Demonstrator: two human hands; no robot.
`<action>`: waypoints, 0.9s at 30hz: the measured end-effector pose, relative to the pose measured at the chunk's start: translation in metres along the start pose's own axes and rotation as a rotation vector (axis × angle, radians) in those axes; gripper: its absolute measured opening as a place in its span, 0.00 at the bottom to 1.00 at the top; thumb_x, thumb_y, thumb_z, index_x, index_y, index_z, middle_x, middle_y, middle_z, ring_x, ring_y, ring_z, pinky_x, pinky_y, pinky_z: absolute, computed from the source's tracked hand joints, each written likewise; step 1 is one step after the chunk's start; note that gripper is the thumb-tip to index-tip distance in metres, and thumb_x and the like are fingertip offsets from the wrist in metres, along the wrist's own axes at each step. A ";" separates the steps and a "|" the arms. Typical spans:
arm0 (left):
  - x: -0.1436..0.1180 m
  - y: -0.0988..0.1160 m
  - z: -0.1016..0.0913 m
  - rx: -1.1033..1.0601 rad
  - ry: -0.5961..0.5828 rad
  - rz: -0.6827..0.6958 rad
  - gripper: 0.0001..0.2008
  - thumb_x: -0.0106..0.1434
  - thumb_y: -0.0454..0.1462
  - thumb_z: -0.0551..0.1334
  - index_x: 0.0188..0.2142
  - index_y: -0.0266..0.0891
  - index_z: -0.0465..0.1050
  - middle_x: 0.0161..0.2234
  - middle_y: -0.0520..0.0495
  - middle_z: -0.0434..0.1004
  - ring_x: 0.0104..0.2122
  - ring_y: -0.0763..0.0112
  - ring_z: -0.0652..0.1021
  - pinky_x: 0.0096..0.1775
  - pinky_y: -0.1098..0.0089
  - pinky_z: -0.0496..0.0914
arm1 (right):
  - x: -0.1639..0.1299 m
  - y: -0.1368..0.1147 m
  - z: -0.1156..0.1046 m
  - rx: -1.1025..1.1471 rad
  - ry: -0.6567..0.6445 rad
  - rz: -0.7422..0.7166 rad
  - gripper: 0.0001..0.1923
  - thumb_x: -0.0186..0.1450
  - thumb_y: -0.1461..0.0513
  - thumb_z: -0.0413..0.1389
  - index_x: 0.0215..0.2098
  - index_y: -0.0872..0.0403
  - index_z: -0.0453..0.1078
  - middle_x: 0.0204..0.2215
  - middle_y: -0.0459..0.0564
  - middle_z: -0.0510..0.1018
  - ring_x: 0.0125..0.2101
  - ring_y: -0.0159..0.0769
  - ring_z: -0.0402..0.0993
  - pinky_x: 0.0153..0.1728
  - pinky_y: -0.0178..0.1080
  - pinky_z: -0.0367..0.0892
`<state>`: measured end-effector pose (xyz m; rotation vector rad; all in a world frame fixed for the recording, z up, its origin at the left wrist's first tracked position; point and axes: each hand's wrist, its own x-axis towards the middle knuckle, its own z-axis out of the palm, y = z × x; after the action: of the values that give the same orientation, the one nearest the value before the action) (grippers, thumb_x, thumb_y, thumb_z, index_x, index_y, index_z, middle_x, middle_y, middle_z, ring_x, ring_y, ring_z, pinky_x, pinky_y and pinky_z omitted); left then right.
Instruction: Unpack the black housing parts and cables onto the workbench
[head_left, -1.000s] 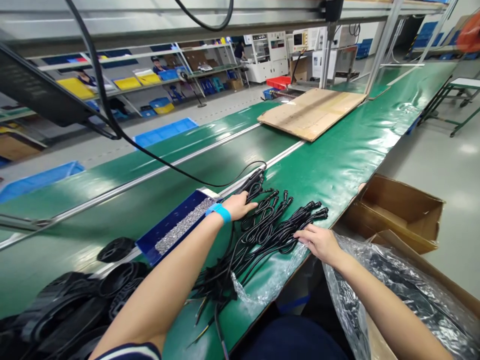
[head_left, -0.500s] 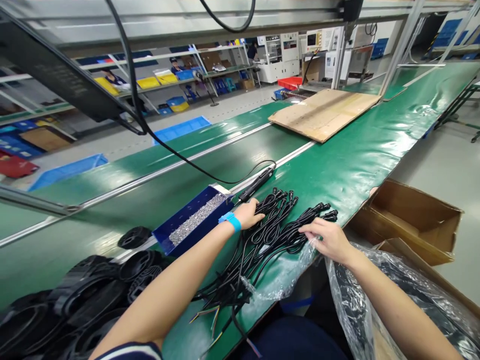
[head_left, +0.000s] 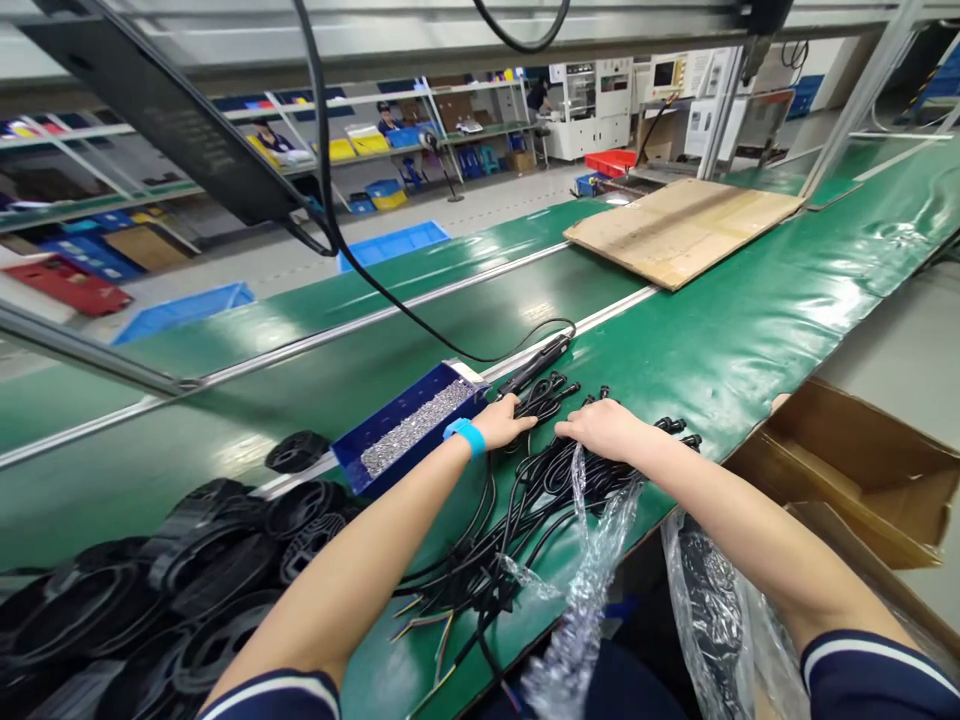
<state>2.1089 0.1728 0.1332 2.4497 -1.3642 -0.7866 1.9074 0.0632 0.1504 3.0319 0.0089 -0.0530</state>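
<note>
Both hands are down on the cables [head_left: 525,480], a loose black bundle spread across the green bench [head_left: 720,340] right at its near edge. The left hand [head_left: 504,424] lies flat on the far side of the bundle, fingers stretched out and open, pressing rather than gripping; a blue wristband [head_left: 465,436] sits on that wrist. The right hand [head_left: 600,428] rests on top of the cables just beside it, fingers curled over the strands, but whether it actually grips any of them I cannot tell from this angle. The two hands are close together, nearly touching.

The plug ends of the cables fan out past the fingers toward the middle of the bench, and the bare coloured wire tips trail back toward the person at the bench edge. A crumpled clear plastic bag [head_left: 585,580] lies over the near part of the bundle and hangs off the edge.

Just left of the left hand stands a blue tray [head_left: 360,452] filled with small silvery parts. A black tool [head_left: 536,365] on a hanging cord lies just beyond the hands, beside the tray's far corner. Farther left, a heap of black round parts [head_left: 172,590] covers the bench. A flat cardboard sheet [head_left: 682,230] lies well away up the bench, and an open cardboard box [head_left: 862,470] stands on the floor to the right.
</note>
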 end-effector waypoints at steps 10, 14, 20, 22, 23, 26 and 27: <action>0.009 -0.002 0.007 -0.414 -0.110 0.079 0.35 0.51 0.58 0.65 0.50 0.36 0.65 0.49 0.39 0.77 0.51 0.52 0.74 0.49 0.61 0.70 | 0.003 0.008 -0.012 -0.051 0.002 0.042 0.12 0.70 0.65 0.48 0.45 0.54 0.73 0.40 0.55 0.77 0.38 0.41 0.78 0.33 0.37 0.66; 0.005 0.006 0.005 -0.400 -0.185 0.101 0.35 0.47 0.59 0.69 0.45 0.39 0.67 0.41 0.43 0.79 0.46 0.50 0.77 0.46 0.59 0.70 | 0.003 0.013 -0.004 -0.044 -0.001 0.097 0.09 0.69 0.65 0.50 0.43 0.55 0.72 0.40 0.54 0.76 0.40 0.42 0.78 0.34 0.38 0.67; -0.002 0.018 0.011 -0.391 -0.173 0.186 0.42 0.29 0.48 0.79 0.42 0.40 0.64 0.40 0.44 0.77 0.45 0.46 0.76 0.48 0.54 0.68 | -0.003 0.018 0.004 0.088 0.033 0.150 0.20 0.63 0.67 0.59 0.53 0.51 0.67 0.42 0.49 0.77 0.40 0.38 0.77 0.32 0.34 0.64; -0.002 0.015 0.014 -0.500 -0.218 0.181 0.37 0.33 0.47 0.78 0.40 0.40 0.64 0.36 0.47 0.77 0.43 0.49 0.77 0.48 0.54 0.70 | -0.010 0.023 -0.002 0.170 0.064 0.108 0.14 0.64 0.68 0.57 0.48 0.50 0.71 0.40 0.47 0.78 0.42 0.37 0.76 0.34 0.34 0.63; -0.002 0.014 0.015 -0.547 -0.236 0.182 0.36 0.35 0.47 0.77 0.40 0.40 0.64 0.36 0.47 0.78 0.42 0.51 0.78 0.47 0.54 0.71 | -0.015 0.025 -0.005 0.213 0.066 0.080 0.10 0.65 0.68 0.57 0.43 0.50 0.73 0.38 0.47 0.79 0.42 0.36 0.75 0.36 0.34 0.62; 0.000 0.012 0.020 -0.664 -0.242 0.211 0.32 0.43 0.49 0.74 0.43 0.38 0.64 0.41 0.42 0.79 0.43 0.55 0.79 0.46 0.56 0.73 | -0.023 0.030 -0.009 0.338 0.044 0.016 0.05 0.63 0.67 0.60 0.36 0.50 0.76 0.38 0.45 0.80 0.42 0.35 0.74 0.39 0.34 0.61; 0.001 0.013 0.023 -0.688 -0.227 0.225 0.32 0.46 0.49 0.73 0.44 0.38 0.64 0.43 0.41 0.78 0.44 0.55 0.79 0.47 0.57 0.73 | -0.024 0.030 -0.007 0.367 0.037 0.012 0.06 0.63 0.67 0.61 0.36 0.50 0.76 0.37 0.45 0.80 0.42 0.35 0.74 0.39 0.34 0.61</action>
<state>2.0876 0.1663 0.1197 1.6896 -1.1486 -1.2491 1.8841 0.0338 0.1619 3.3995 -0.0173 0.0032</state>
